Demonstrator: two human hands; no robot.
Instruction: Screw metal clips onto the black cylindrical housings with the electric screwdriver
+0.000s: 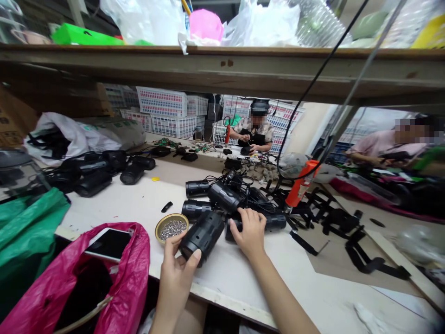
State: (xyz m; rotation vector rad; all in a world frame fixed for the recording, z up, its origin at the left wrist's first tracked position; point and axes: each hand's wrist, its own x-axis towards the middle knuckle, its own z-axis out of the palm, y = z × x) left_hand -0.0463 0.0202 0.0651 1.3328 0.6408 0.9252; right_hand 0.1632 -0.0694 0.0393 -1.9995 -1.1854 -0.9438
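Observation:
My left hand [179, 264] is closed round the lower end of a black cylinder [202, 236], which tilts up to the right above the white tabletop [139, 208]. Just behind that hand sits a round tin [172, 227] of small metal screws. My right hand [250, 229] rests with bent, spread fingers on the pile of black cylinders [224, 195] and cables; its fingertips touch one of them. Whether it grips that cylinder is unclear. A small black piece [167, 207] lies behind the tin.
An orange electric screwdriver [301, 184] hangs at the right, near black brackets [342, 220]. More black cylinders [93, 181] lie at the left. A pink bag [139, 260] holds a phone [109, 243]. A shelf [222, 69] crosses above. Two people work beyond.

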